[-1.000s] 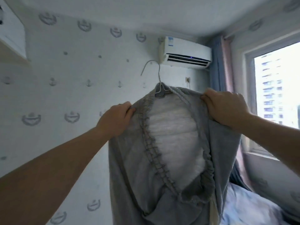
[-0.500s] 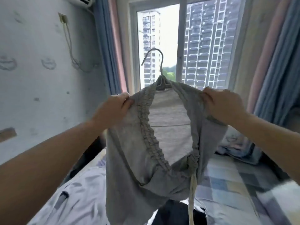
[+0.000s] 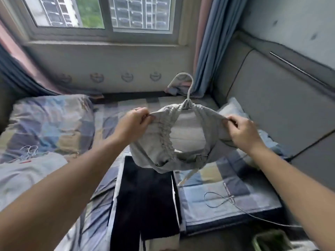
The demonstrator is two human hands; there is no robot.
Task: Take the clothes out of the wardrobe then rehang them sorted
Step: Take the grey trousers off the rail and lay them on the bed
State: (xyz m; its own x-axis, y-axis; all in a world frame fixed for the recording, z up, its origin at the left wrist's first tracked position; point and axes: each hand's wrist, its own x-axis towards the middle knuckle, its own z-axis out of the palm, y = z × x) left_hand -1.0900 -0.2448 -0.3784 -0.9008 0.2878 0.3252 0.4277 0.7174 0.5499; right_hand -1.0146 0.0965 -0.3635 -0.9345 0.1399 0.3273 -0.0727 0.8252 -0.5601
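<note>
A container (image 3: 270,239) sits lower right, contents too blurred to tell. My left hand (image 3: 134,122) and right hand (image 3: 243,133) pinch the grey sweatpants (image 3: 155,144) by the waistband, stretched between them on a hanger (image 3: 188,91) over the bed (image 3: 226,194).

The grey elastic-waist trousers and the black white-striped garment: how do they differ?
The light grey elastic-waist trousers are held up by the left hand and right hand; the black garment with white side stripes lies flat on the checked bed. The grey trousers sit on a white hanger; the black garment has none. Both are clothes.
</note>
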